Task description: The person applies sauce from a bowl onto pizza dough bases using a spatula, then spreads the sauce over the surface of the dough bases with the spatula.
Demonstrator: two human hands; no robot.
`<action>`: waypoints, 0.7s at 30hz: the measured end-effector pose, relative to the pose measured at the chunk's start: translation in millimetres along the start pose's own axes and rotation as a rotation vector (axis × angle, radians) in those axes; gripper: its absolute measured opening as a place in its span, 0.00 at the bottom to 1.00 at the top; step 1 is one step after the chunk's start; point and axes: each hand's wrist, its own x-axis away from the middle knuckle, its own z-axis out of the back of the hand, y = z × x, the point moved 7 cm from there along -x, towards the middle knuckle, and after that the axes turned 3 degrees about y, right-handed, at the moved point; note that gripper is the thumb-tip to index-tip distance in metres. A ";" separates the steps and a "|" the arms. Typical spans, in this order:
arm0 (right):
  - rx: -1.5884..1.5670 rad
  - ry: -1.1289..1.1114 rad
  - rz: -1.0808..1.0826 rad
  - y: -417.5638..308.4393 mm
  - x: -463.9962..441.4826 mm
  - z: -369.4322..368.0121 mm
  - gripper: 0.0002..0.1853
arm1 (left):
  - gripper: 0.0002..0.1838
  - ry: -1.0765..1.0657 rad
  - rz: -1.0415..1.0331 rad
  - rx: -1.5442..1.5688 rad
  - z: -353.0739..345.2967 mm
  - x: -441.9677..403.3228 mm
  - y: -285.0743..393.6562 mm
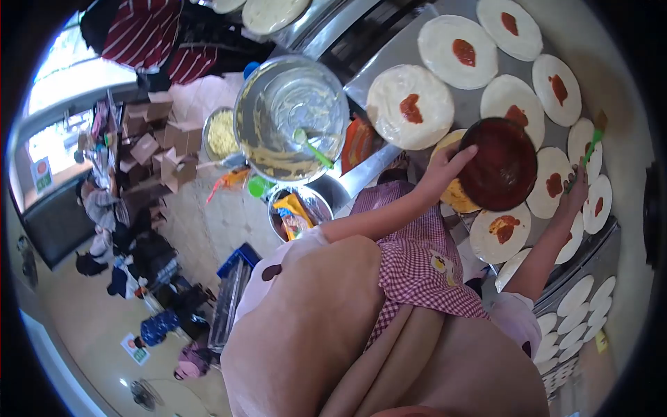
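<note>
My left hand (451,169) grips the rim of a dark red bowl (498,164), its thumb over the edge. The bowl is tilted over the dough rounds, with red residue inside. At the right, my right hand (574,189) is closed on the green handle of a brush (591,147), whose head is over a dough round near the tray's far edge. Pale flat dough rounds (457,52) lie on a metal tray (410,50), many with a red sauce patch. One round (500,233) below the bowl has smeared sauce.
A large metal bowl (243,115) with batter residue holds a green-handled tool (314,147). Beside it are a bowl of yellow shreds (221,133) and a pot with packets (292,212). Another person (142,35) stands at the upper left. More dough rounds (575,295) lie lower right.
</note>
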 end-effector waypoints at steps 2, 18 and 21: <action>-0.410 -0.205 -0.070 1.8 15.7 -21.1 0.16 | 0.29 0.053 -0.051 -0.032 38.7 39.9 2.2; -0.065 -0.480 0.034 19.1 208.7 -76.9 0.15 | 0.35 0.807 -0.207 0.291 258.5 210.0 -180.4; 0.134 -0.592 0.288 78.3 229.9 -97.9 0.16 | 0.38 0.865 -0.247 0.302 293.5 185.6 -212.7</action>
